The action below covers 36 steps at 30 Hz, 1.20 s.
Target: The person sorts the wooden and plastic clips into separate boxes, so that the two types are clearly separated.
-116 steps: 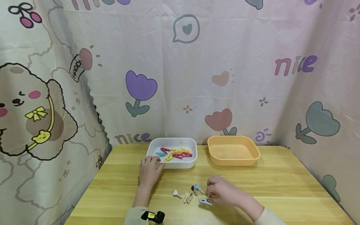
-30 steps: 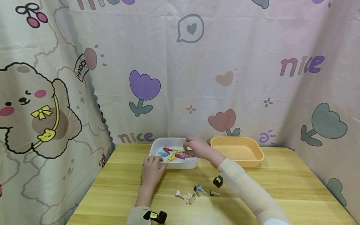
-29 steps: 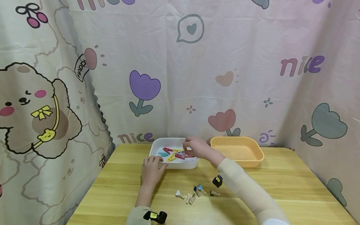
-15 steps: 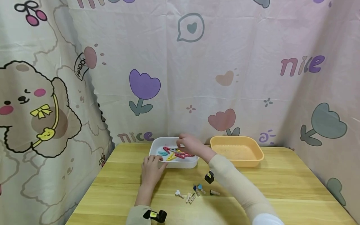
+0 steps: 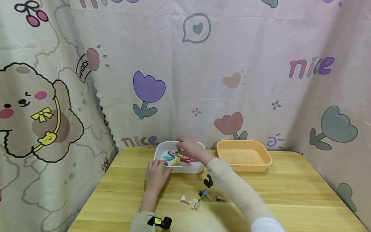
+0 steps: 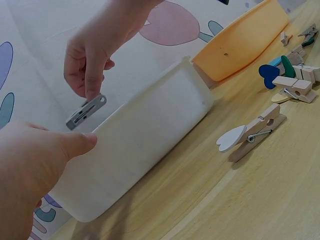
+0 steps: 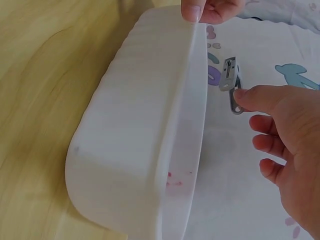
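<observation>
My right hand (image 5: 191, 149) pinches a grey metal-looking clothespin (image 6: 87, 112) between thumb and fingers, above the white plastic bin (image 5: 186, 169). In the right wrist view that clothespin (image 7: 229, 80) hangs by the bin's rim. My left hand (image 5: 156, 175) holds the bin's near left rim, thumb along the outside and fingertips over the edge. Inside the bin lie red clothespins (image 5: 189, 160), yellow ones (image 5: 175, 161) and teal ones (image 5: 167, 158), partly hidden by the right hand in the head view.
An orange bin (image 5: 244, 168) stands to the right of the white one. Nearer on the wooden table (image 5: 116, 206) lie several small wooden clothespins, among them one with a white heart (image 6: 231, 139) and one with a dark blue heart (image 6: 269, 76). A patterned curtain (image 5: 185, 74) hangs behind.
From the tabletop, my right hand has carried the grey clothespin up over the white bin, then farther left across it. My left hand keeps its hold on the rim.
</observation>
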Each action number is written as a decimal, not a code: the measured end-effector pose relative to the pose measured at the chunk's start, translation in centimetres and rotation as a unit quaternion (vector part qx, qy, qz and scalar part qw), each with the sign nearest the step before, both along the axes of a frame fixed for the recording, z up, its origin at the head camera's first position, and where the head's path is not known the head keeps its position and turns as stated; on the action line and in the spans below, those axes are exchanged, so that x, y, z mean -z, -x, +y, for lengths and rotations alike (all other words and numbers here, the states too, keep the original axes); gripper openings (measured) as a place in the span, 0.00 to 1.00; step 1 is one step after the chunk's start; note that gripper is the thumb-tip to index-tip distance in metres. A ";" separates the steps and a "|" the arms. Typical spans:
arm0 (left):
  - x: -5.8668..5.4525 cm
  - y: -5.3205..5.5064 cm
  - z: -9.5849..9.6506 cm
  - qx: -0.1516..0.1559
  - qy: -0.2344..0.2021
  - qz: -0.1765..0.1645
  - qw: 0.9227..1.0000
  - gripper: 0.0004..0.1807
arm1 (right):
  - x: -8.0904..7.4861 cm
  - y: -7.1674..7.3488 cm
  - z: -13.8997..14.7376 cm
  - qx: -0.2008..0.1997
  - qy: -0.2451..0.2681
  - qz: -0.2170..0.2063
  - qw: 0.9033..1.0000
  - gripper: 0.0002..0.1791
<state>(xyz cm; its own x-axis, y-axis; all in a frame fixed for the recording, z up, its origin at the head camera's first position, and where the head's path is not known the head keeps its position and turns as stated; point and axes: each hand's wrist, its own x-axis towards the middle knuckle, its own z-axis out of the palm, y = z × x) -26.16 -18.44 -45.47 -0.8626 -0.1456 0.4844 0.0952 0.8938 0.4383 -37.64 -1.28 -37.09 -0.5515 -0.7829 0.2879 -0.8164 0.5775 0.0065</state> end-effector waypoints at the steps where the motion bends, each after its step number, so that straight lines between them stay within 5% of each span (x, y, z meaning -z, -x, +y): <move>1: 0.1 0.0 0.0 0.000 0.001 0.002 1.000 0.16 | 0.0 0.1 -0.2 0.000 0.001 0.000 1.000 0.03; 13: 0.1 0.1 -0.1 0.001 0.000 0.005 1.000 0.15 | 0.1 0.2 -2.4 0.001 -0.002 0.004 1.000 0.05; 20: 0.1 0.0 -0.1 0.002 -0.001 0.007 1.000 0.15 | 0.3 0.0 -3.4 0.023 -0.003 -0.033 0.999 0.06; 36: 0.2 0.0 -0.1 0.004 0.002 0.021 1.000 0.15 | 2.5 1.0 -4.5 0.021 -0.001 -0.019 1.000 0.04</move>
